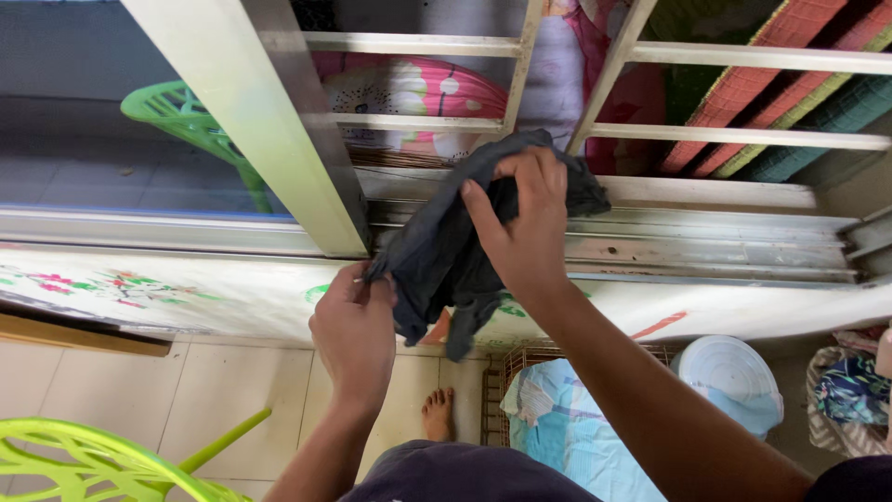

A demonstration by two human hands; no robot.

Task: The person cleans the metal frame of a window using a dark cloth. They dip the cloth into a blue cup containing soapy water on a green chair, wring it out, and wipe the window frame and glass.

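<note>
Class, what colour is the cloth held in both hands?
Dark grey, plain, with no pattern; the cloth shows best in the head view.

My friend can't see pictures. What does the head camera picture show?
Two bare hands hold a dark grey cloth at a window sill: the right hand grips its top, the left hand pinches its lower edge. Below are a tiled floor, a green plastic chair and a basket.

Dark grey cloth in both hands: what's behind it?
Behind the crumpled dark grey cloth runs the metal sliding-window track, with white window bars above. The right hand grips its top, the left hand its lower corner. The track section directly behind is covered.
</note>
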